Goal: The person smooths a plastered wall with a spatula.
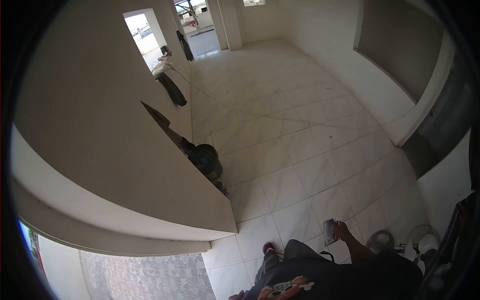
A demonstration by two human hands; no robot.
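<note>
My right hand (341,230) is closed around a flat grey plastering trowel (329,232) with whitish smears on it. It is held out over the tiled floor, to the right of my body. Only a small part of my left hand (238,296) shows at the bottom edge, beside my dark shirt (340,281); its fingers are too hidden to read.
Pale tiles (295,175) cover the floor. A wall (115,130) stands close on the left, with a dark bucket (206,161) beyond its edge. Near my right arm are a round dark container (380,242) and a fan (424,241). A cable (212,96) crosses the floor.
</note>
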